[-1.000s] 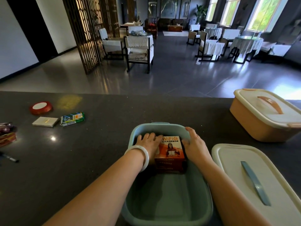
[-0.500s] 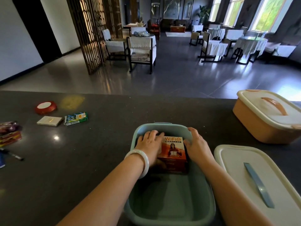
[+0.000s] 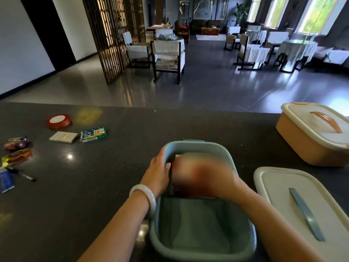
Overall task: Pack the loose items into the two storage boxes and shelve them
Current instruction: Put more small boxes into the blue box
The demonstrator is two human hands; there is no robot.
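The left hand point(image 3: 158, 172) is gripping the blue box point(image 3: 202, 248) at its left rim, probably steadying it on the desk point(image 3: 90, 186), while the blurred right hand point(image 3: 213, 176), grip unreadable, is working inside over the orange carton point(image 3: 186, 191).

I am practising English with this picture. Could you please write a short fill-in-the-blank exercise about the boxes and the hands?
1. The left hand grips the ____ of the blue-green box.
2. The peach box is closed with a ____ on top.
3. The cream lid with the blue handle lies on the ____, right of the blue-green box.
4. The red ribbon roll lies ____ the blue-green box.

Missing words: rim; lid; counter; outside
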